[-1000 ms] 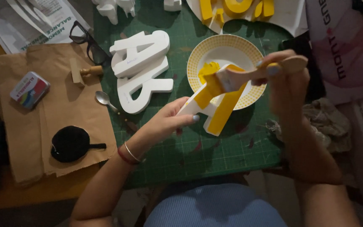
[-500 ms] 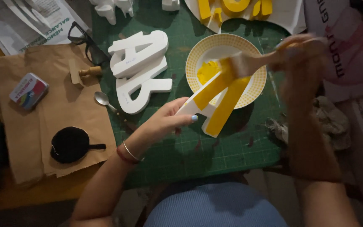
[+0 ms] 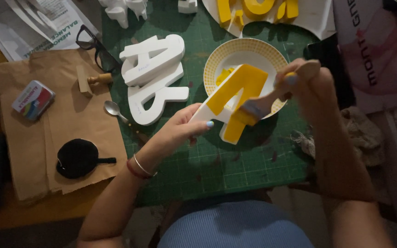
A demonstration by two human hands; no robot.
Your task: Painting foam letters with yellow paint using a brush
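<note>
My left hand (image 3: 176, 132) grips the lower end of a white foam letter (image 3: 236, 92), whose face is mostly covered in yellow paint. It is held tilted above the green cutting mat (image 3: 235, 170). My right hand (image 3: 309, 81) holds a wooden-handled paintbrush (image 3: 272, 94) with its bristles pressed against the letter's lower right leg. Just behind the letter sits a yellow-rimmed plate (image 3: 249, 48) holding yellow paint.
Two unpainted white letters (image 3: 155, 76) lie stacked left of the plate, with a spoon (image 3: 115, 110) beside them. Brown paper (image 3: 37, 133) carries a black round lid (image 3: 76, 158), a small tin (image 3: 33, 99) and a wooden stamp (image 3: 90, 80). Glasses (image 3: 96, 48) and yellow-painted letters (image 3: 258, 8) lie farther back.
The brush has swept from the upper part of the letter down to its lower right leg. My left hand keeps the letter in about the same place.
</note>
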